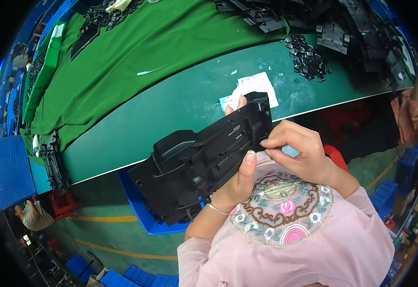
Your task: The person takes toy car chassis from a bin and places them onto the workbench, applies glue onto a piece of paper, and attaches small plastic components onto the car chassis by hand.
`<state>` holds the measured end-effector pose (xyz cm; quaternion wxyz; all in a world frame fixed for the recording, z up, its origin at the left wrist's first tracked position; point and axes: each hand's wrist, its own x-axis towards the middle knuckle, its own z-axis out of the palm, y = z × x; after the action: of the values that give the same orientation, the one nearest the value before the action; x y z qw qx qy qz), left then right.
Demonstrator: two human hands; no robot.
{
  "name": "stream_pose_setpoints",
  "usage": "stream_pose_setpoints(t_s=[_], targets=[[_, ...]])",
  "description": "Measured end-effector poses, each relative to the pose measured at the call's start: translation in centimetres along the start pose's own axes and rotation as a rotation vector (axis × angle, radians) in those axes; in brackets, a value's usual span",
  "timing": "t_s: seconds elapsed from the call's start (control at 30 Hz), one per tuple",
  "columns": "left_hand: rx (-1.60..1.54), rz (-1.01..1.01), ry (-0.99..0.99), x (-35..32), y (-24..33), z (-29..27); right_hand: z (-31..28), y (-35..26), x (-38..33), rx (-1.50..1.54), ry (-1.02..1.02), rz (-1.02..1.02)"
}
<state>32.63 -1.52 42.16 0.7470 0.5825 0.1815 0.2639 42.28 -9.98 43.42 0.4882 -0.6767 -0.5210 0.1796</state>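
A long black moulded plastic panel (204,162) is tilted in front of me, with ribs, small holes and a raised hollow block on its upper side. My left hand (240,184) grips it, thumb across the near face and fingertips showing beyond the far edge. At the panel's right end, my right hand (300,148) is closed in a pinch against the near edge. Whatever lies between that thumb and forefinger is too small or hidden to name. Behind the panel's upper end lies a white paper sheet (261,86) on the table.
The green table (170,110) carries a green cloth (123,62). Small black clips (309,60) are heaped at right, near piled black parts (333,38). A green bin (44,71) stands far left. A blue crate (156,227) with black parts sits below the panel.
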Motion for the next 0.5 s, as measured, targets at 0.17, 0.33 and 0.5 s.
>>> stream_pose_setpoints(t_s=[0.17, 0.33, 0.5], targets=[[0.072, 0.136, -0.121, -0.1, -2.9, -1.7, 0.1, 0.2, 0.1, 0.034, -0.019, -0.012], [0.087, 0.15, -0.128, 0.0, -2.9, -2.0, -0.1, 0.1, 0.3, 0.027, -0.047, 0.021], [0.095, 0.13, -0.124, 0.1, -2.0, -1.5, 0.1, 0.4, 0.6, 0.014, -0.087, 0.042]])
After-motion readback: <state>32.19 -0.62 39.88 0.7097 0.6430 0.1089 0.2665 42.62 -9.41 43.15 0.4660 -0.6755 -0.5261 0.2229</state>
